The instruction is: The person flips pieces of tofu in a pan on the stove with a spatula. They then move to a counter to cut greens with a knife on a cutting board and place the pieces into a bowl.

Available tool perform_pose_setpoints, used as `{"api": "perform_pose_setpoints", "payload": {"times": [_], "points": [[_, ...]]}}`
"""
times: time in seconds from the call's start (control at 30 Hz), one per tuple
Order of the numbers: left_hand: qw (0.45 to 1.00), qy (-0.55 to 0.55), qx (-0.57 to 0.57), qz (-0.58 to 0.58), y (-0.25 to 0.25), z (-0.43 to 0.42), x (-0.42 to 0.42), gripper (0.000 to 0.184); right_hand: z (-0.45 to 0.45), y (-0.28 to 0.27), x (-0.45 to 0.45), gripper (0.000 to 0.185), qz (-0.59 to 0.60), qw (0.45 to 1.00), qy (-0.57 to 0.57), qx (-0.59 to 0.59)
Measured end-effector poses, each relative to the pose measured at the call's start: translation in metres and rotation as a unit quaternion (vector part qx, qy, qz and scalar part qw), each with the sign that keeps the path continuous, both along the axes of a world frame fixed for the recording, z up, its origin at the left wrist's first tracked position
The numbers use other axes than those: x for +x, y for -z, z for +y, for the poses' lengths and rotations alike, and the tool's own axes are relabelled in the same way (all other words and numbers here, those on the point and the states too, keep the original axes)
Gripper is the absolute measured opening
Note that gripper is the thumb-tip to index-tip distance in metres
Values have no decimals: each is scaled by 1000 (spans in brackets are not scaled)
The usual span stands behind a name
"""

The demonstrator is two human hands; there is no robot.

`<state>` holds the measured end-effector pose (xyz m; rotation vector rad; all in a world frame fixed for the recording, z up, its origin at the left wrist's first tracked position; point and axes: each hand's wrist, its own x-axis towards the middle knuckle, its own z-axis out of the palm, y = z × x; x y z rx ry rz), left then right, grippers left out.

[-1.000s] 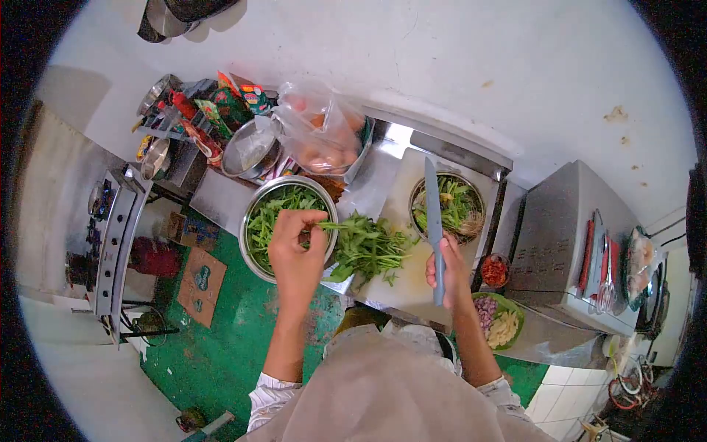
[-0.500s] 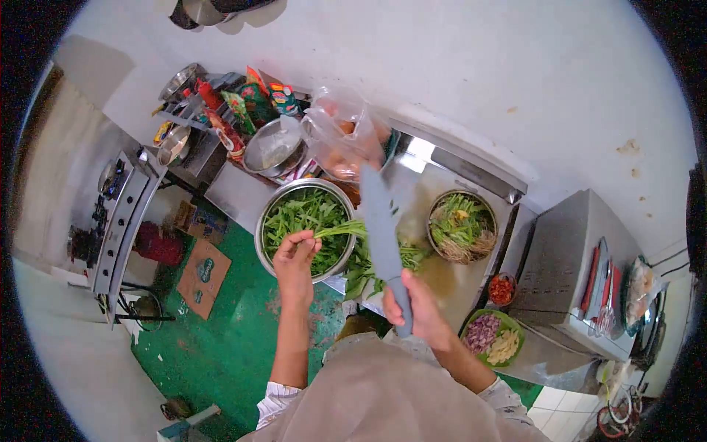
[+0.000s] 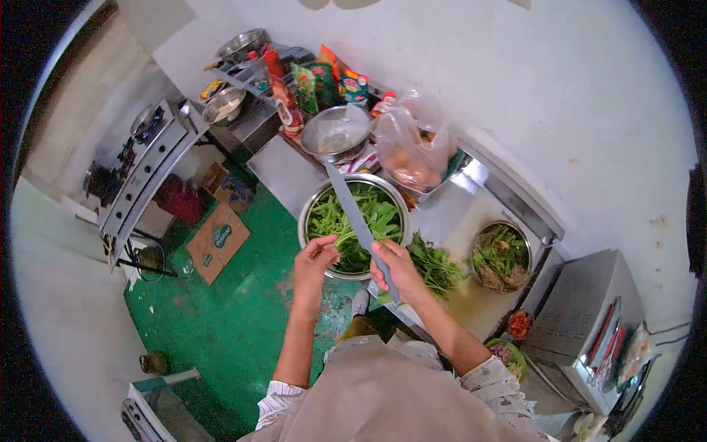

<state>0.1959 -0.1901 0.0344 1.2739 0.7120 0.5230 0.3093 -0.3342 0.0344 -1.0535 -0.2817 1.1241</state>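
My left hand (image 3: pixel 315 264) is closed on a small bunch of green stems at the near-left rim of a steel bowl (image 3: pixel 303 234) full of cut greens (image 3: pixel 379 215). A grey knife (image 3: pixel 349 208) is held by its handle in my right hand (image 3: pixel 394 269); its blade slants up and left over the bowl. Right of the bowl, more leafy greens (image 3: pixel 436 267) lie on the cutting board (image 3: pixel 468 298). Farther right on the board stands a round bowl (image 3: pixel 502 258) of greens and rooty stem ends.
A steel strainer bowl (image 3: pixel 335 134) and a plastic bag of round brown items (image 3: pixel 414 158) stand behind. Sauce packets (image 3: pixel 303 88) are at the back left. Chopped red pieces (image 3: pixel 519 324) and a green plate (image 3: pixel 512 357) sit right. A stove (image 3: pixel 151 166) is far left.
My right hand has carried the knife leftward from the board to over the bowl of cut greens. My left hand still holds stems beside the bowl. The view has turned.
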Motion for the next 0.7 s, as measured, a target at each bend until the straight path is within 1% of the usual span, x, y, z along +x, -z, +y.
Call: {"api": "perform_pose_setpoints", "payload": {"times": [0.03,0.07,0.1,0.13,0.17,0.2,0.23,0.27,0.3,0.37,0.4,0.43,0.47,0.5,0.53,0.57,0.6,0.63,0.67,0.7], "points": [[1000,-7,-1,-1,-1,3,0,20,7,3,0,27,-34,999,-2,-16],[991,8,106,75,-3,7,0,21,13,5,0,30,-53,998,4,-31],[966,25,211,150,-4,11,0,23,20,8,-1,30,-54,998,-2,-31],[926,21,328,187,-4,14,-1,18,26,12,-1,32,-125,991,2,-56],[926,17,327,187,-3,16,0,18,33,17,-1,34,-195,977,7,-80],[898,6,397,188,-1,16,3,16,41,27,-1,34,-196,977,4,-80],[865,-3,464,189,-1,15,6,13,51,40,-3,36,-406,905,80,-100],[850,-12,479,220,-3,12,8,10,60,54,-3,38,-592,783,153,-115],[850,-12,478,220,-1,13,9,10,65,66,2,38,-593,782,152,-115],[872,-32,435,220,5,21,10,12,77,81,17,38,-431,872,149,-178],[872,-34,435,222,10,26,10,12,74,51,14,34,-262,946,101,-162],[870,-40,438,222,16,32,11,12,72,37,10,34,-260,947,100,-162],[869,-45,441,220,22,36,12,12,69,27,10,32,-124,984,74,-106],[869,-45,441,219,26,40,15,12,69,22,11,30,14,998,49,-46],[871,-44,446,201,29,44,17,12,67,24,11,31,25,999,20,-16],[872,-43,451,184,32,47,19,12,67,24,11,31,25,999,22,-18],[873,-41,451,184,28,48,20,12,66,24,10,31,66,998,-9,-6],[889,-24,420,181,21,49,23,12,66,23,10,31,106,994,-40,7],[904,-6,389,177,17,49,26,12,67,22,9,31,119,992,-46,18],[905,-3,388,176,17,50,28,12,69,22,10,31,119,992,-43,17]]}}
